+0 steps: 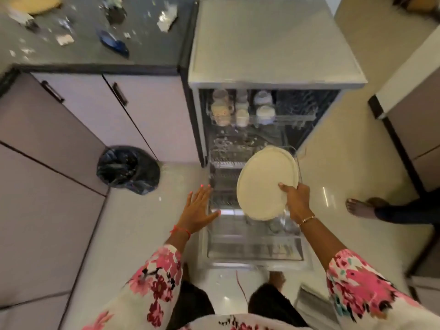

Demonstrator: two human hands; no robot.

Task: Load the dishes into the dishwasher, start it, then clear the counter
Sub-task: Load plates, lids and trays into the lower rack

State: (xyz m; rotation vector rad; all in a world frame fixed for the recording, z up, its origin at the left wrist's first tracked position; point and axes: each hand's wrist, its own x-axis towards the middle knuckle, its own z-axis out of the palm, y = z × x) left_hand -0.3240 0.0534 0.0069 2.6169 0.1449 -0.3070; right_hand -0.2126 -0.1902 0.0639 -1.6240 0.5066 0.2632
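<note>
- I stood over the open dishwasher, looking straight down at it between my two floral sleeves.
- My right hand gripped a large cream plate by its near edge, thumb on the face. It held the plate tilted above the right side of the pulled-out lower rack.
- My left hand was open, fingers straight and spread, at the rack's left edge. I could not tell whether it touched the wire.
- The upper rack already carried rows of mugs along its left side.
- Near the front of the lower rack sat what looked like glassware, too blurred to name.
- By my reckoning, loading was partway done: the plate was not yet slotted, the door lay open, and the machine could not have been started.
- The dark counter to the left was littered with scraps, a blue object and something round and yellowish at the far corner, so clearing it remained.
- A bin lined with a black bag stood on the floor by the cabinets, and another person's bare foot showed at the right.
</note>
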